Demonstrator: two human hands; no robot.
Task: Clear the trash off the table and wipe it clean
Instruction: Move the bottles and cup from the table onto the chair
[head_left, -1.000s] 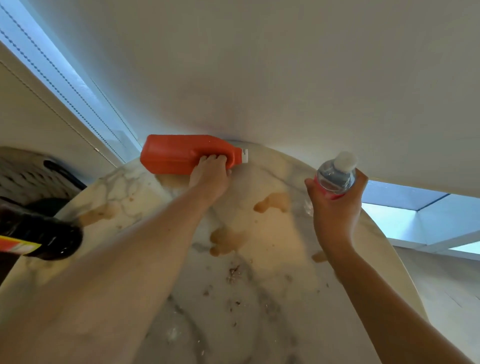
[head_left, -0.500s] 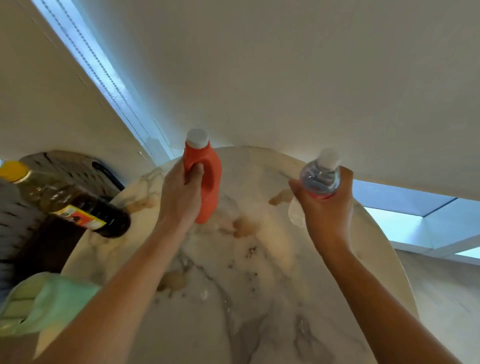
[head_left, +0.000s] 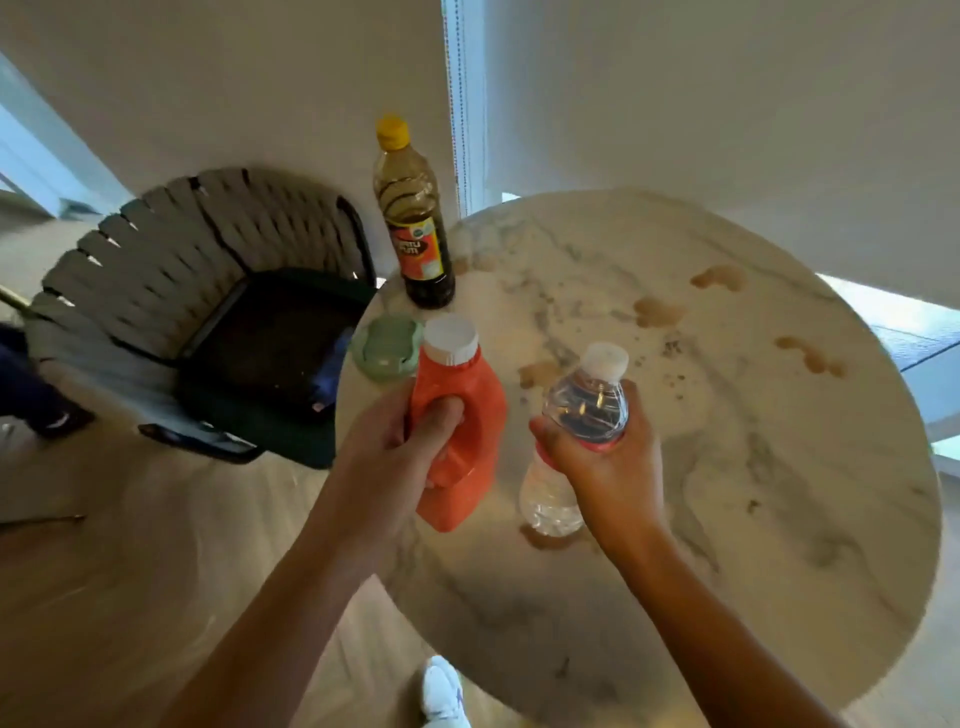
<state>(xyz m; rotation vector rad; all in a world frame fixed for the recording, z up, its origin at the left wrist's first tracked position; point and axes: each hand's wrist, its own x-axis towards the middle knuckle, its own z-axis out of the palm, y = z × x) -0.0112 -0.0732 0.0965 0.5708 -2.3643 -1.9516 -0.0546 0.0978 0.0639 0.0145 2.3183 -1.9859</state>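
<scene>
The left hand (head_left: 395, 457) grips an orange jug (head_left: 460, 436) by its handle, fingers curled through the opening, and holds it upright above the near left edge of the round marble table (head_left: 779, 519); the jug has a white screw cap and whether its base touches the tabletop cannot be told. Just to its right, the right hand (head_left: 608, 467) is wrapped around the upper body of a clear water bottle (head_left: 582, 415) with a white cap and a red label band, held upright; the bottle looks nearly empty, and its bottom hangs close over a brown puddle at the near side of the table. Further back on the left edge stands a tall dark bottle (head_left: 415, 223) with a yellow cap and a red and yellow label, dark liquid filling its lower part. Between that bottle and the jug lies a pale green round lid (head_left: 384, 348). Several brown stains (head_left: 660, 312) and dark crumbs (head_left: 675, 358) are scattered over the far and right parts of the tabletop. To the left of the table sits a woven grey chair (head_left: 171, 260) with a dark seat cushion, on a wooden floor (head_left: 130, 571). 1 white shoe (head_left: 441, 691) shows at the bottom near the table edge
</scene>
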